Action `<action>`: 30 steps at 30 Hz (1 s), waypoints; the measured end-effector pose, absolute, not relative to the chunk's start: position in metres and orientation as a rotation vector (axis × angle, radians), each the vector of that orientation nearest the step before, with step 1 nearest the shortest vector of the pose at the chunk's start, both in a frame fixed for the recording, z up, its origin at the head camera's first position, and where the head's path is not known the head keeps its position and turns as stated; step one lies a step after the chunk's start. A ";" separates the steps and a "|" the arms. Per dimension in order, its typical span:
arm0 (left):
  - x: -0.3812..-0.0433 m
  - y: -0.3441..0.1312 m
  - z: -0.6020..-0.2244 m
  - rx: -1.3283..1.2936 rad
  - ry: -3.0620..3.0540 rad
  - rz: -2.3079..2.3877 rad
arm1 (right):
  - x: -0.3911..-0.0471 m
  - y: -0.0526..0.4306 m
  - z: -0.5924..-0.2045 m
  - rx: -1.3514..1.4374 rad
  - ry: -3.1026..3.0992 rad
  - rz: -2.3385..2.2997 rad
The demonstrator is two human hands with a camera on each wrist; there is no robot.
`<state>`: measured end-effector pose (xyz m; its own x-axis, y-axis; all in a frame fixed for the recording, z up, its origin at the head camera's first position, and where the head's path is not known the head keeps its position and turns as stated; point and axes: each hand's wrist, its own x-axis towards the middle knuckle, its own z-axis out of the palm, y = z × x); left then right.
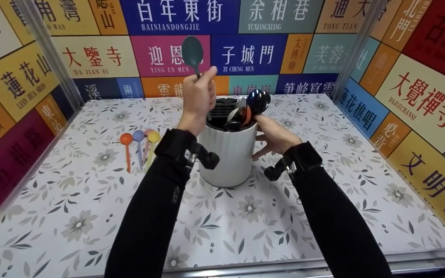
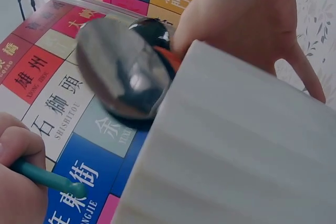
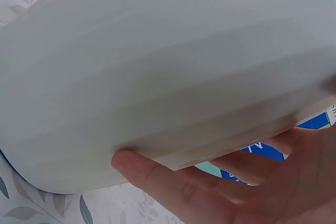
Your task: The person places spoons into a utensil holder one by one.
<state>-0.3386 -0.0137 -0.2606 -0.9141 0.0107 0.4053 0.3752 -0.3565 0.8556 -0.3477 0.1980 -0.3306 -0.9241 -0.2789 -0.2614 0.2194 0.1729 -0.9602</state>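
My left hand (image 1: 200, 96) grips the handle of a dark green spoon (image 1: 192, 52), bowl upward, above the left rim of a white ribbed utensil holder (image 1: 226, 158). In the left wrist view, the fingers (image 2: 21, 150) curl round the green handle (image 2: 47, 178), whose rounded end shows. Spread, mostly straight fingers of my right hand (image 1: 278, 135) touch the holder's right side near its rim. One fingertip (image 3: 134, 163) presses the wall in the right wrist view. Inside the holder stand a shiny black ladle (image 1: 258, 101) and other utensils, partly hidden.
Left of the holder, several small coloured spoons lie on the floral tabletop (image 1: 245, 235), among them an orange spoon (image 1: 126, 139) and a yellow spoon (image 1: 153, 136). Panels with printed characters (image 1: 168, 56) enclose the back and sides. A metal edge (image 1: 276, 266) runs along the front.
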 end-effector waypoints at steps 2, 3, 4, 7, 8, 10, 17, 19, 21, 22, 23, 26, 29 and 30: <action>-0.339 -0.007 -0.262 -0.533 -1.660 -2.374 | -0.347 0.199 -0.331 -0.047 2.071 -1.811; -0.340 -0.004 -0.263 -0.539 -1.681 -2.377 | -0.346 0.199 -0.331 -0.043 2.064 -1.817; -0.341 -0.001 -0.265 -0.541 -1.699 -2.379 | -0.346 0.199 -0.331 -0.038 2.060 -1.819; -0.343 0.005 -0.269 -0.540 -1.744 -2.378 | -0.345 0.200 -0.331 -0.034 2.052 -1.819; -0.344 0.006 -0.270 -0.535 -1.760 -2.373 | -0.344 0.200 -0.331 -0.038 2.053 -1.817; -0.345 0.009 -0.272 -0.524 -1.778 -2.363 | -0.344 0.199 -0.331 -0.047 2.060 -1.811; -0.347 0.018 -0.276 -0.478 -1.842 -2.367 | -0.345 0.199 -0.330 -0.065 2.069 -1.815; -0.347 0.021 -0.278 -0.461 -1.851 -2.365 | -0.344 0.198 -0.330 -0.063 2.063 -1.818; -0.347 0.023 -0.280 -0.437 -1.860 -2.359 | -0.344 0.198 -0.331 -0.062 2.057 -1.823; -0.347 0.025 -0.281 -0.423 -1.864 -2.356 | -0.344 0.198 -0.330 -0.062 2.056 -1.823; -0.347 0.025 -0.282 -0.413 -1.867 -2.353 | -0.344 0.197 -0.330 -0.062 2.054 -1.826; -0.348 0.027 -0.282 -0.403 -1.875 -2.340 | -0.344 0.197 -0.330 -0.053 2.055 -1.829; -0.349 0.028 -0.281 -0.404 -1.863 -2.340 | -0.344 0.197 -0.329 -0.050 2.057 -1.830; -0.349 0.028 -0.281 -0.404 -1.858 -2.341 | -0.344 0.197 -0.329 -0.052 2.058 -1.829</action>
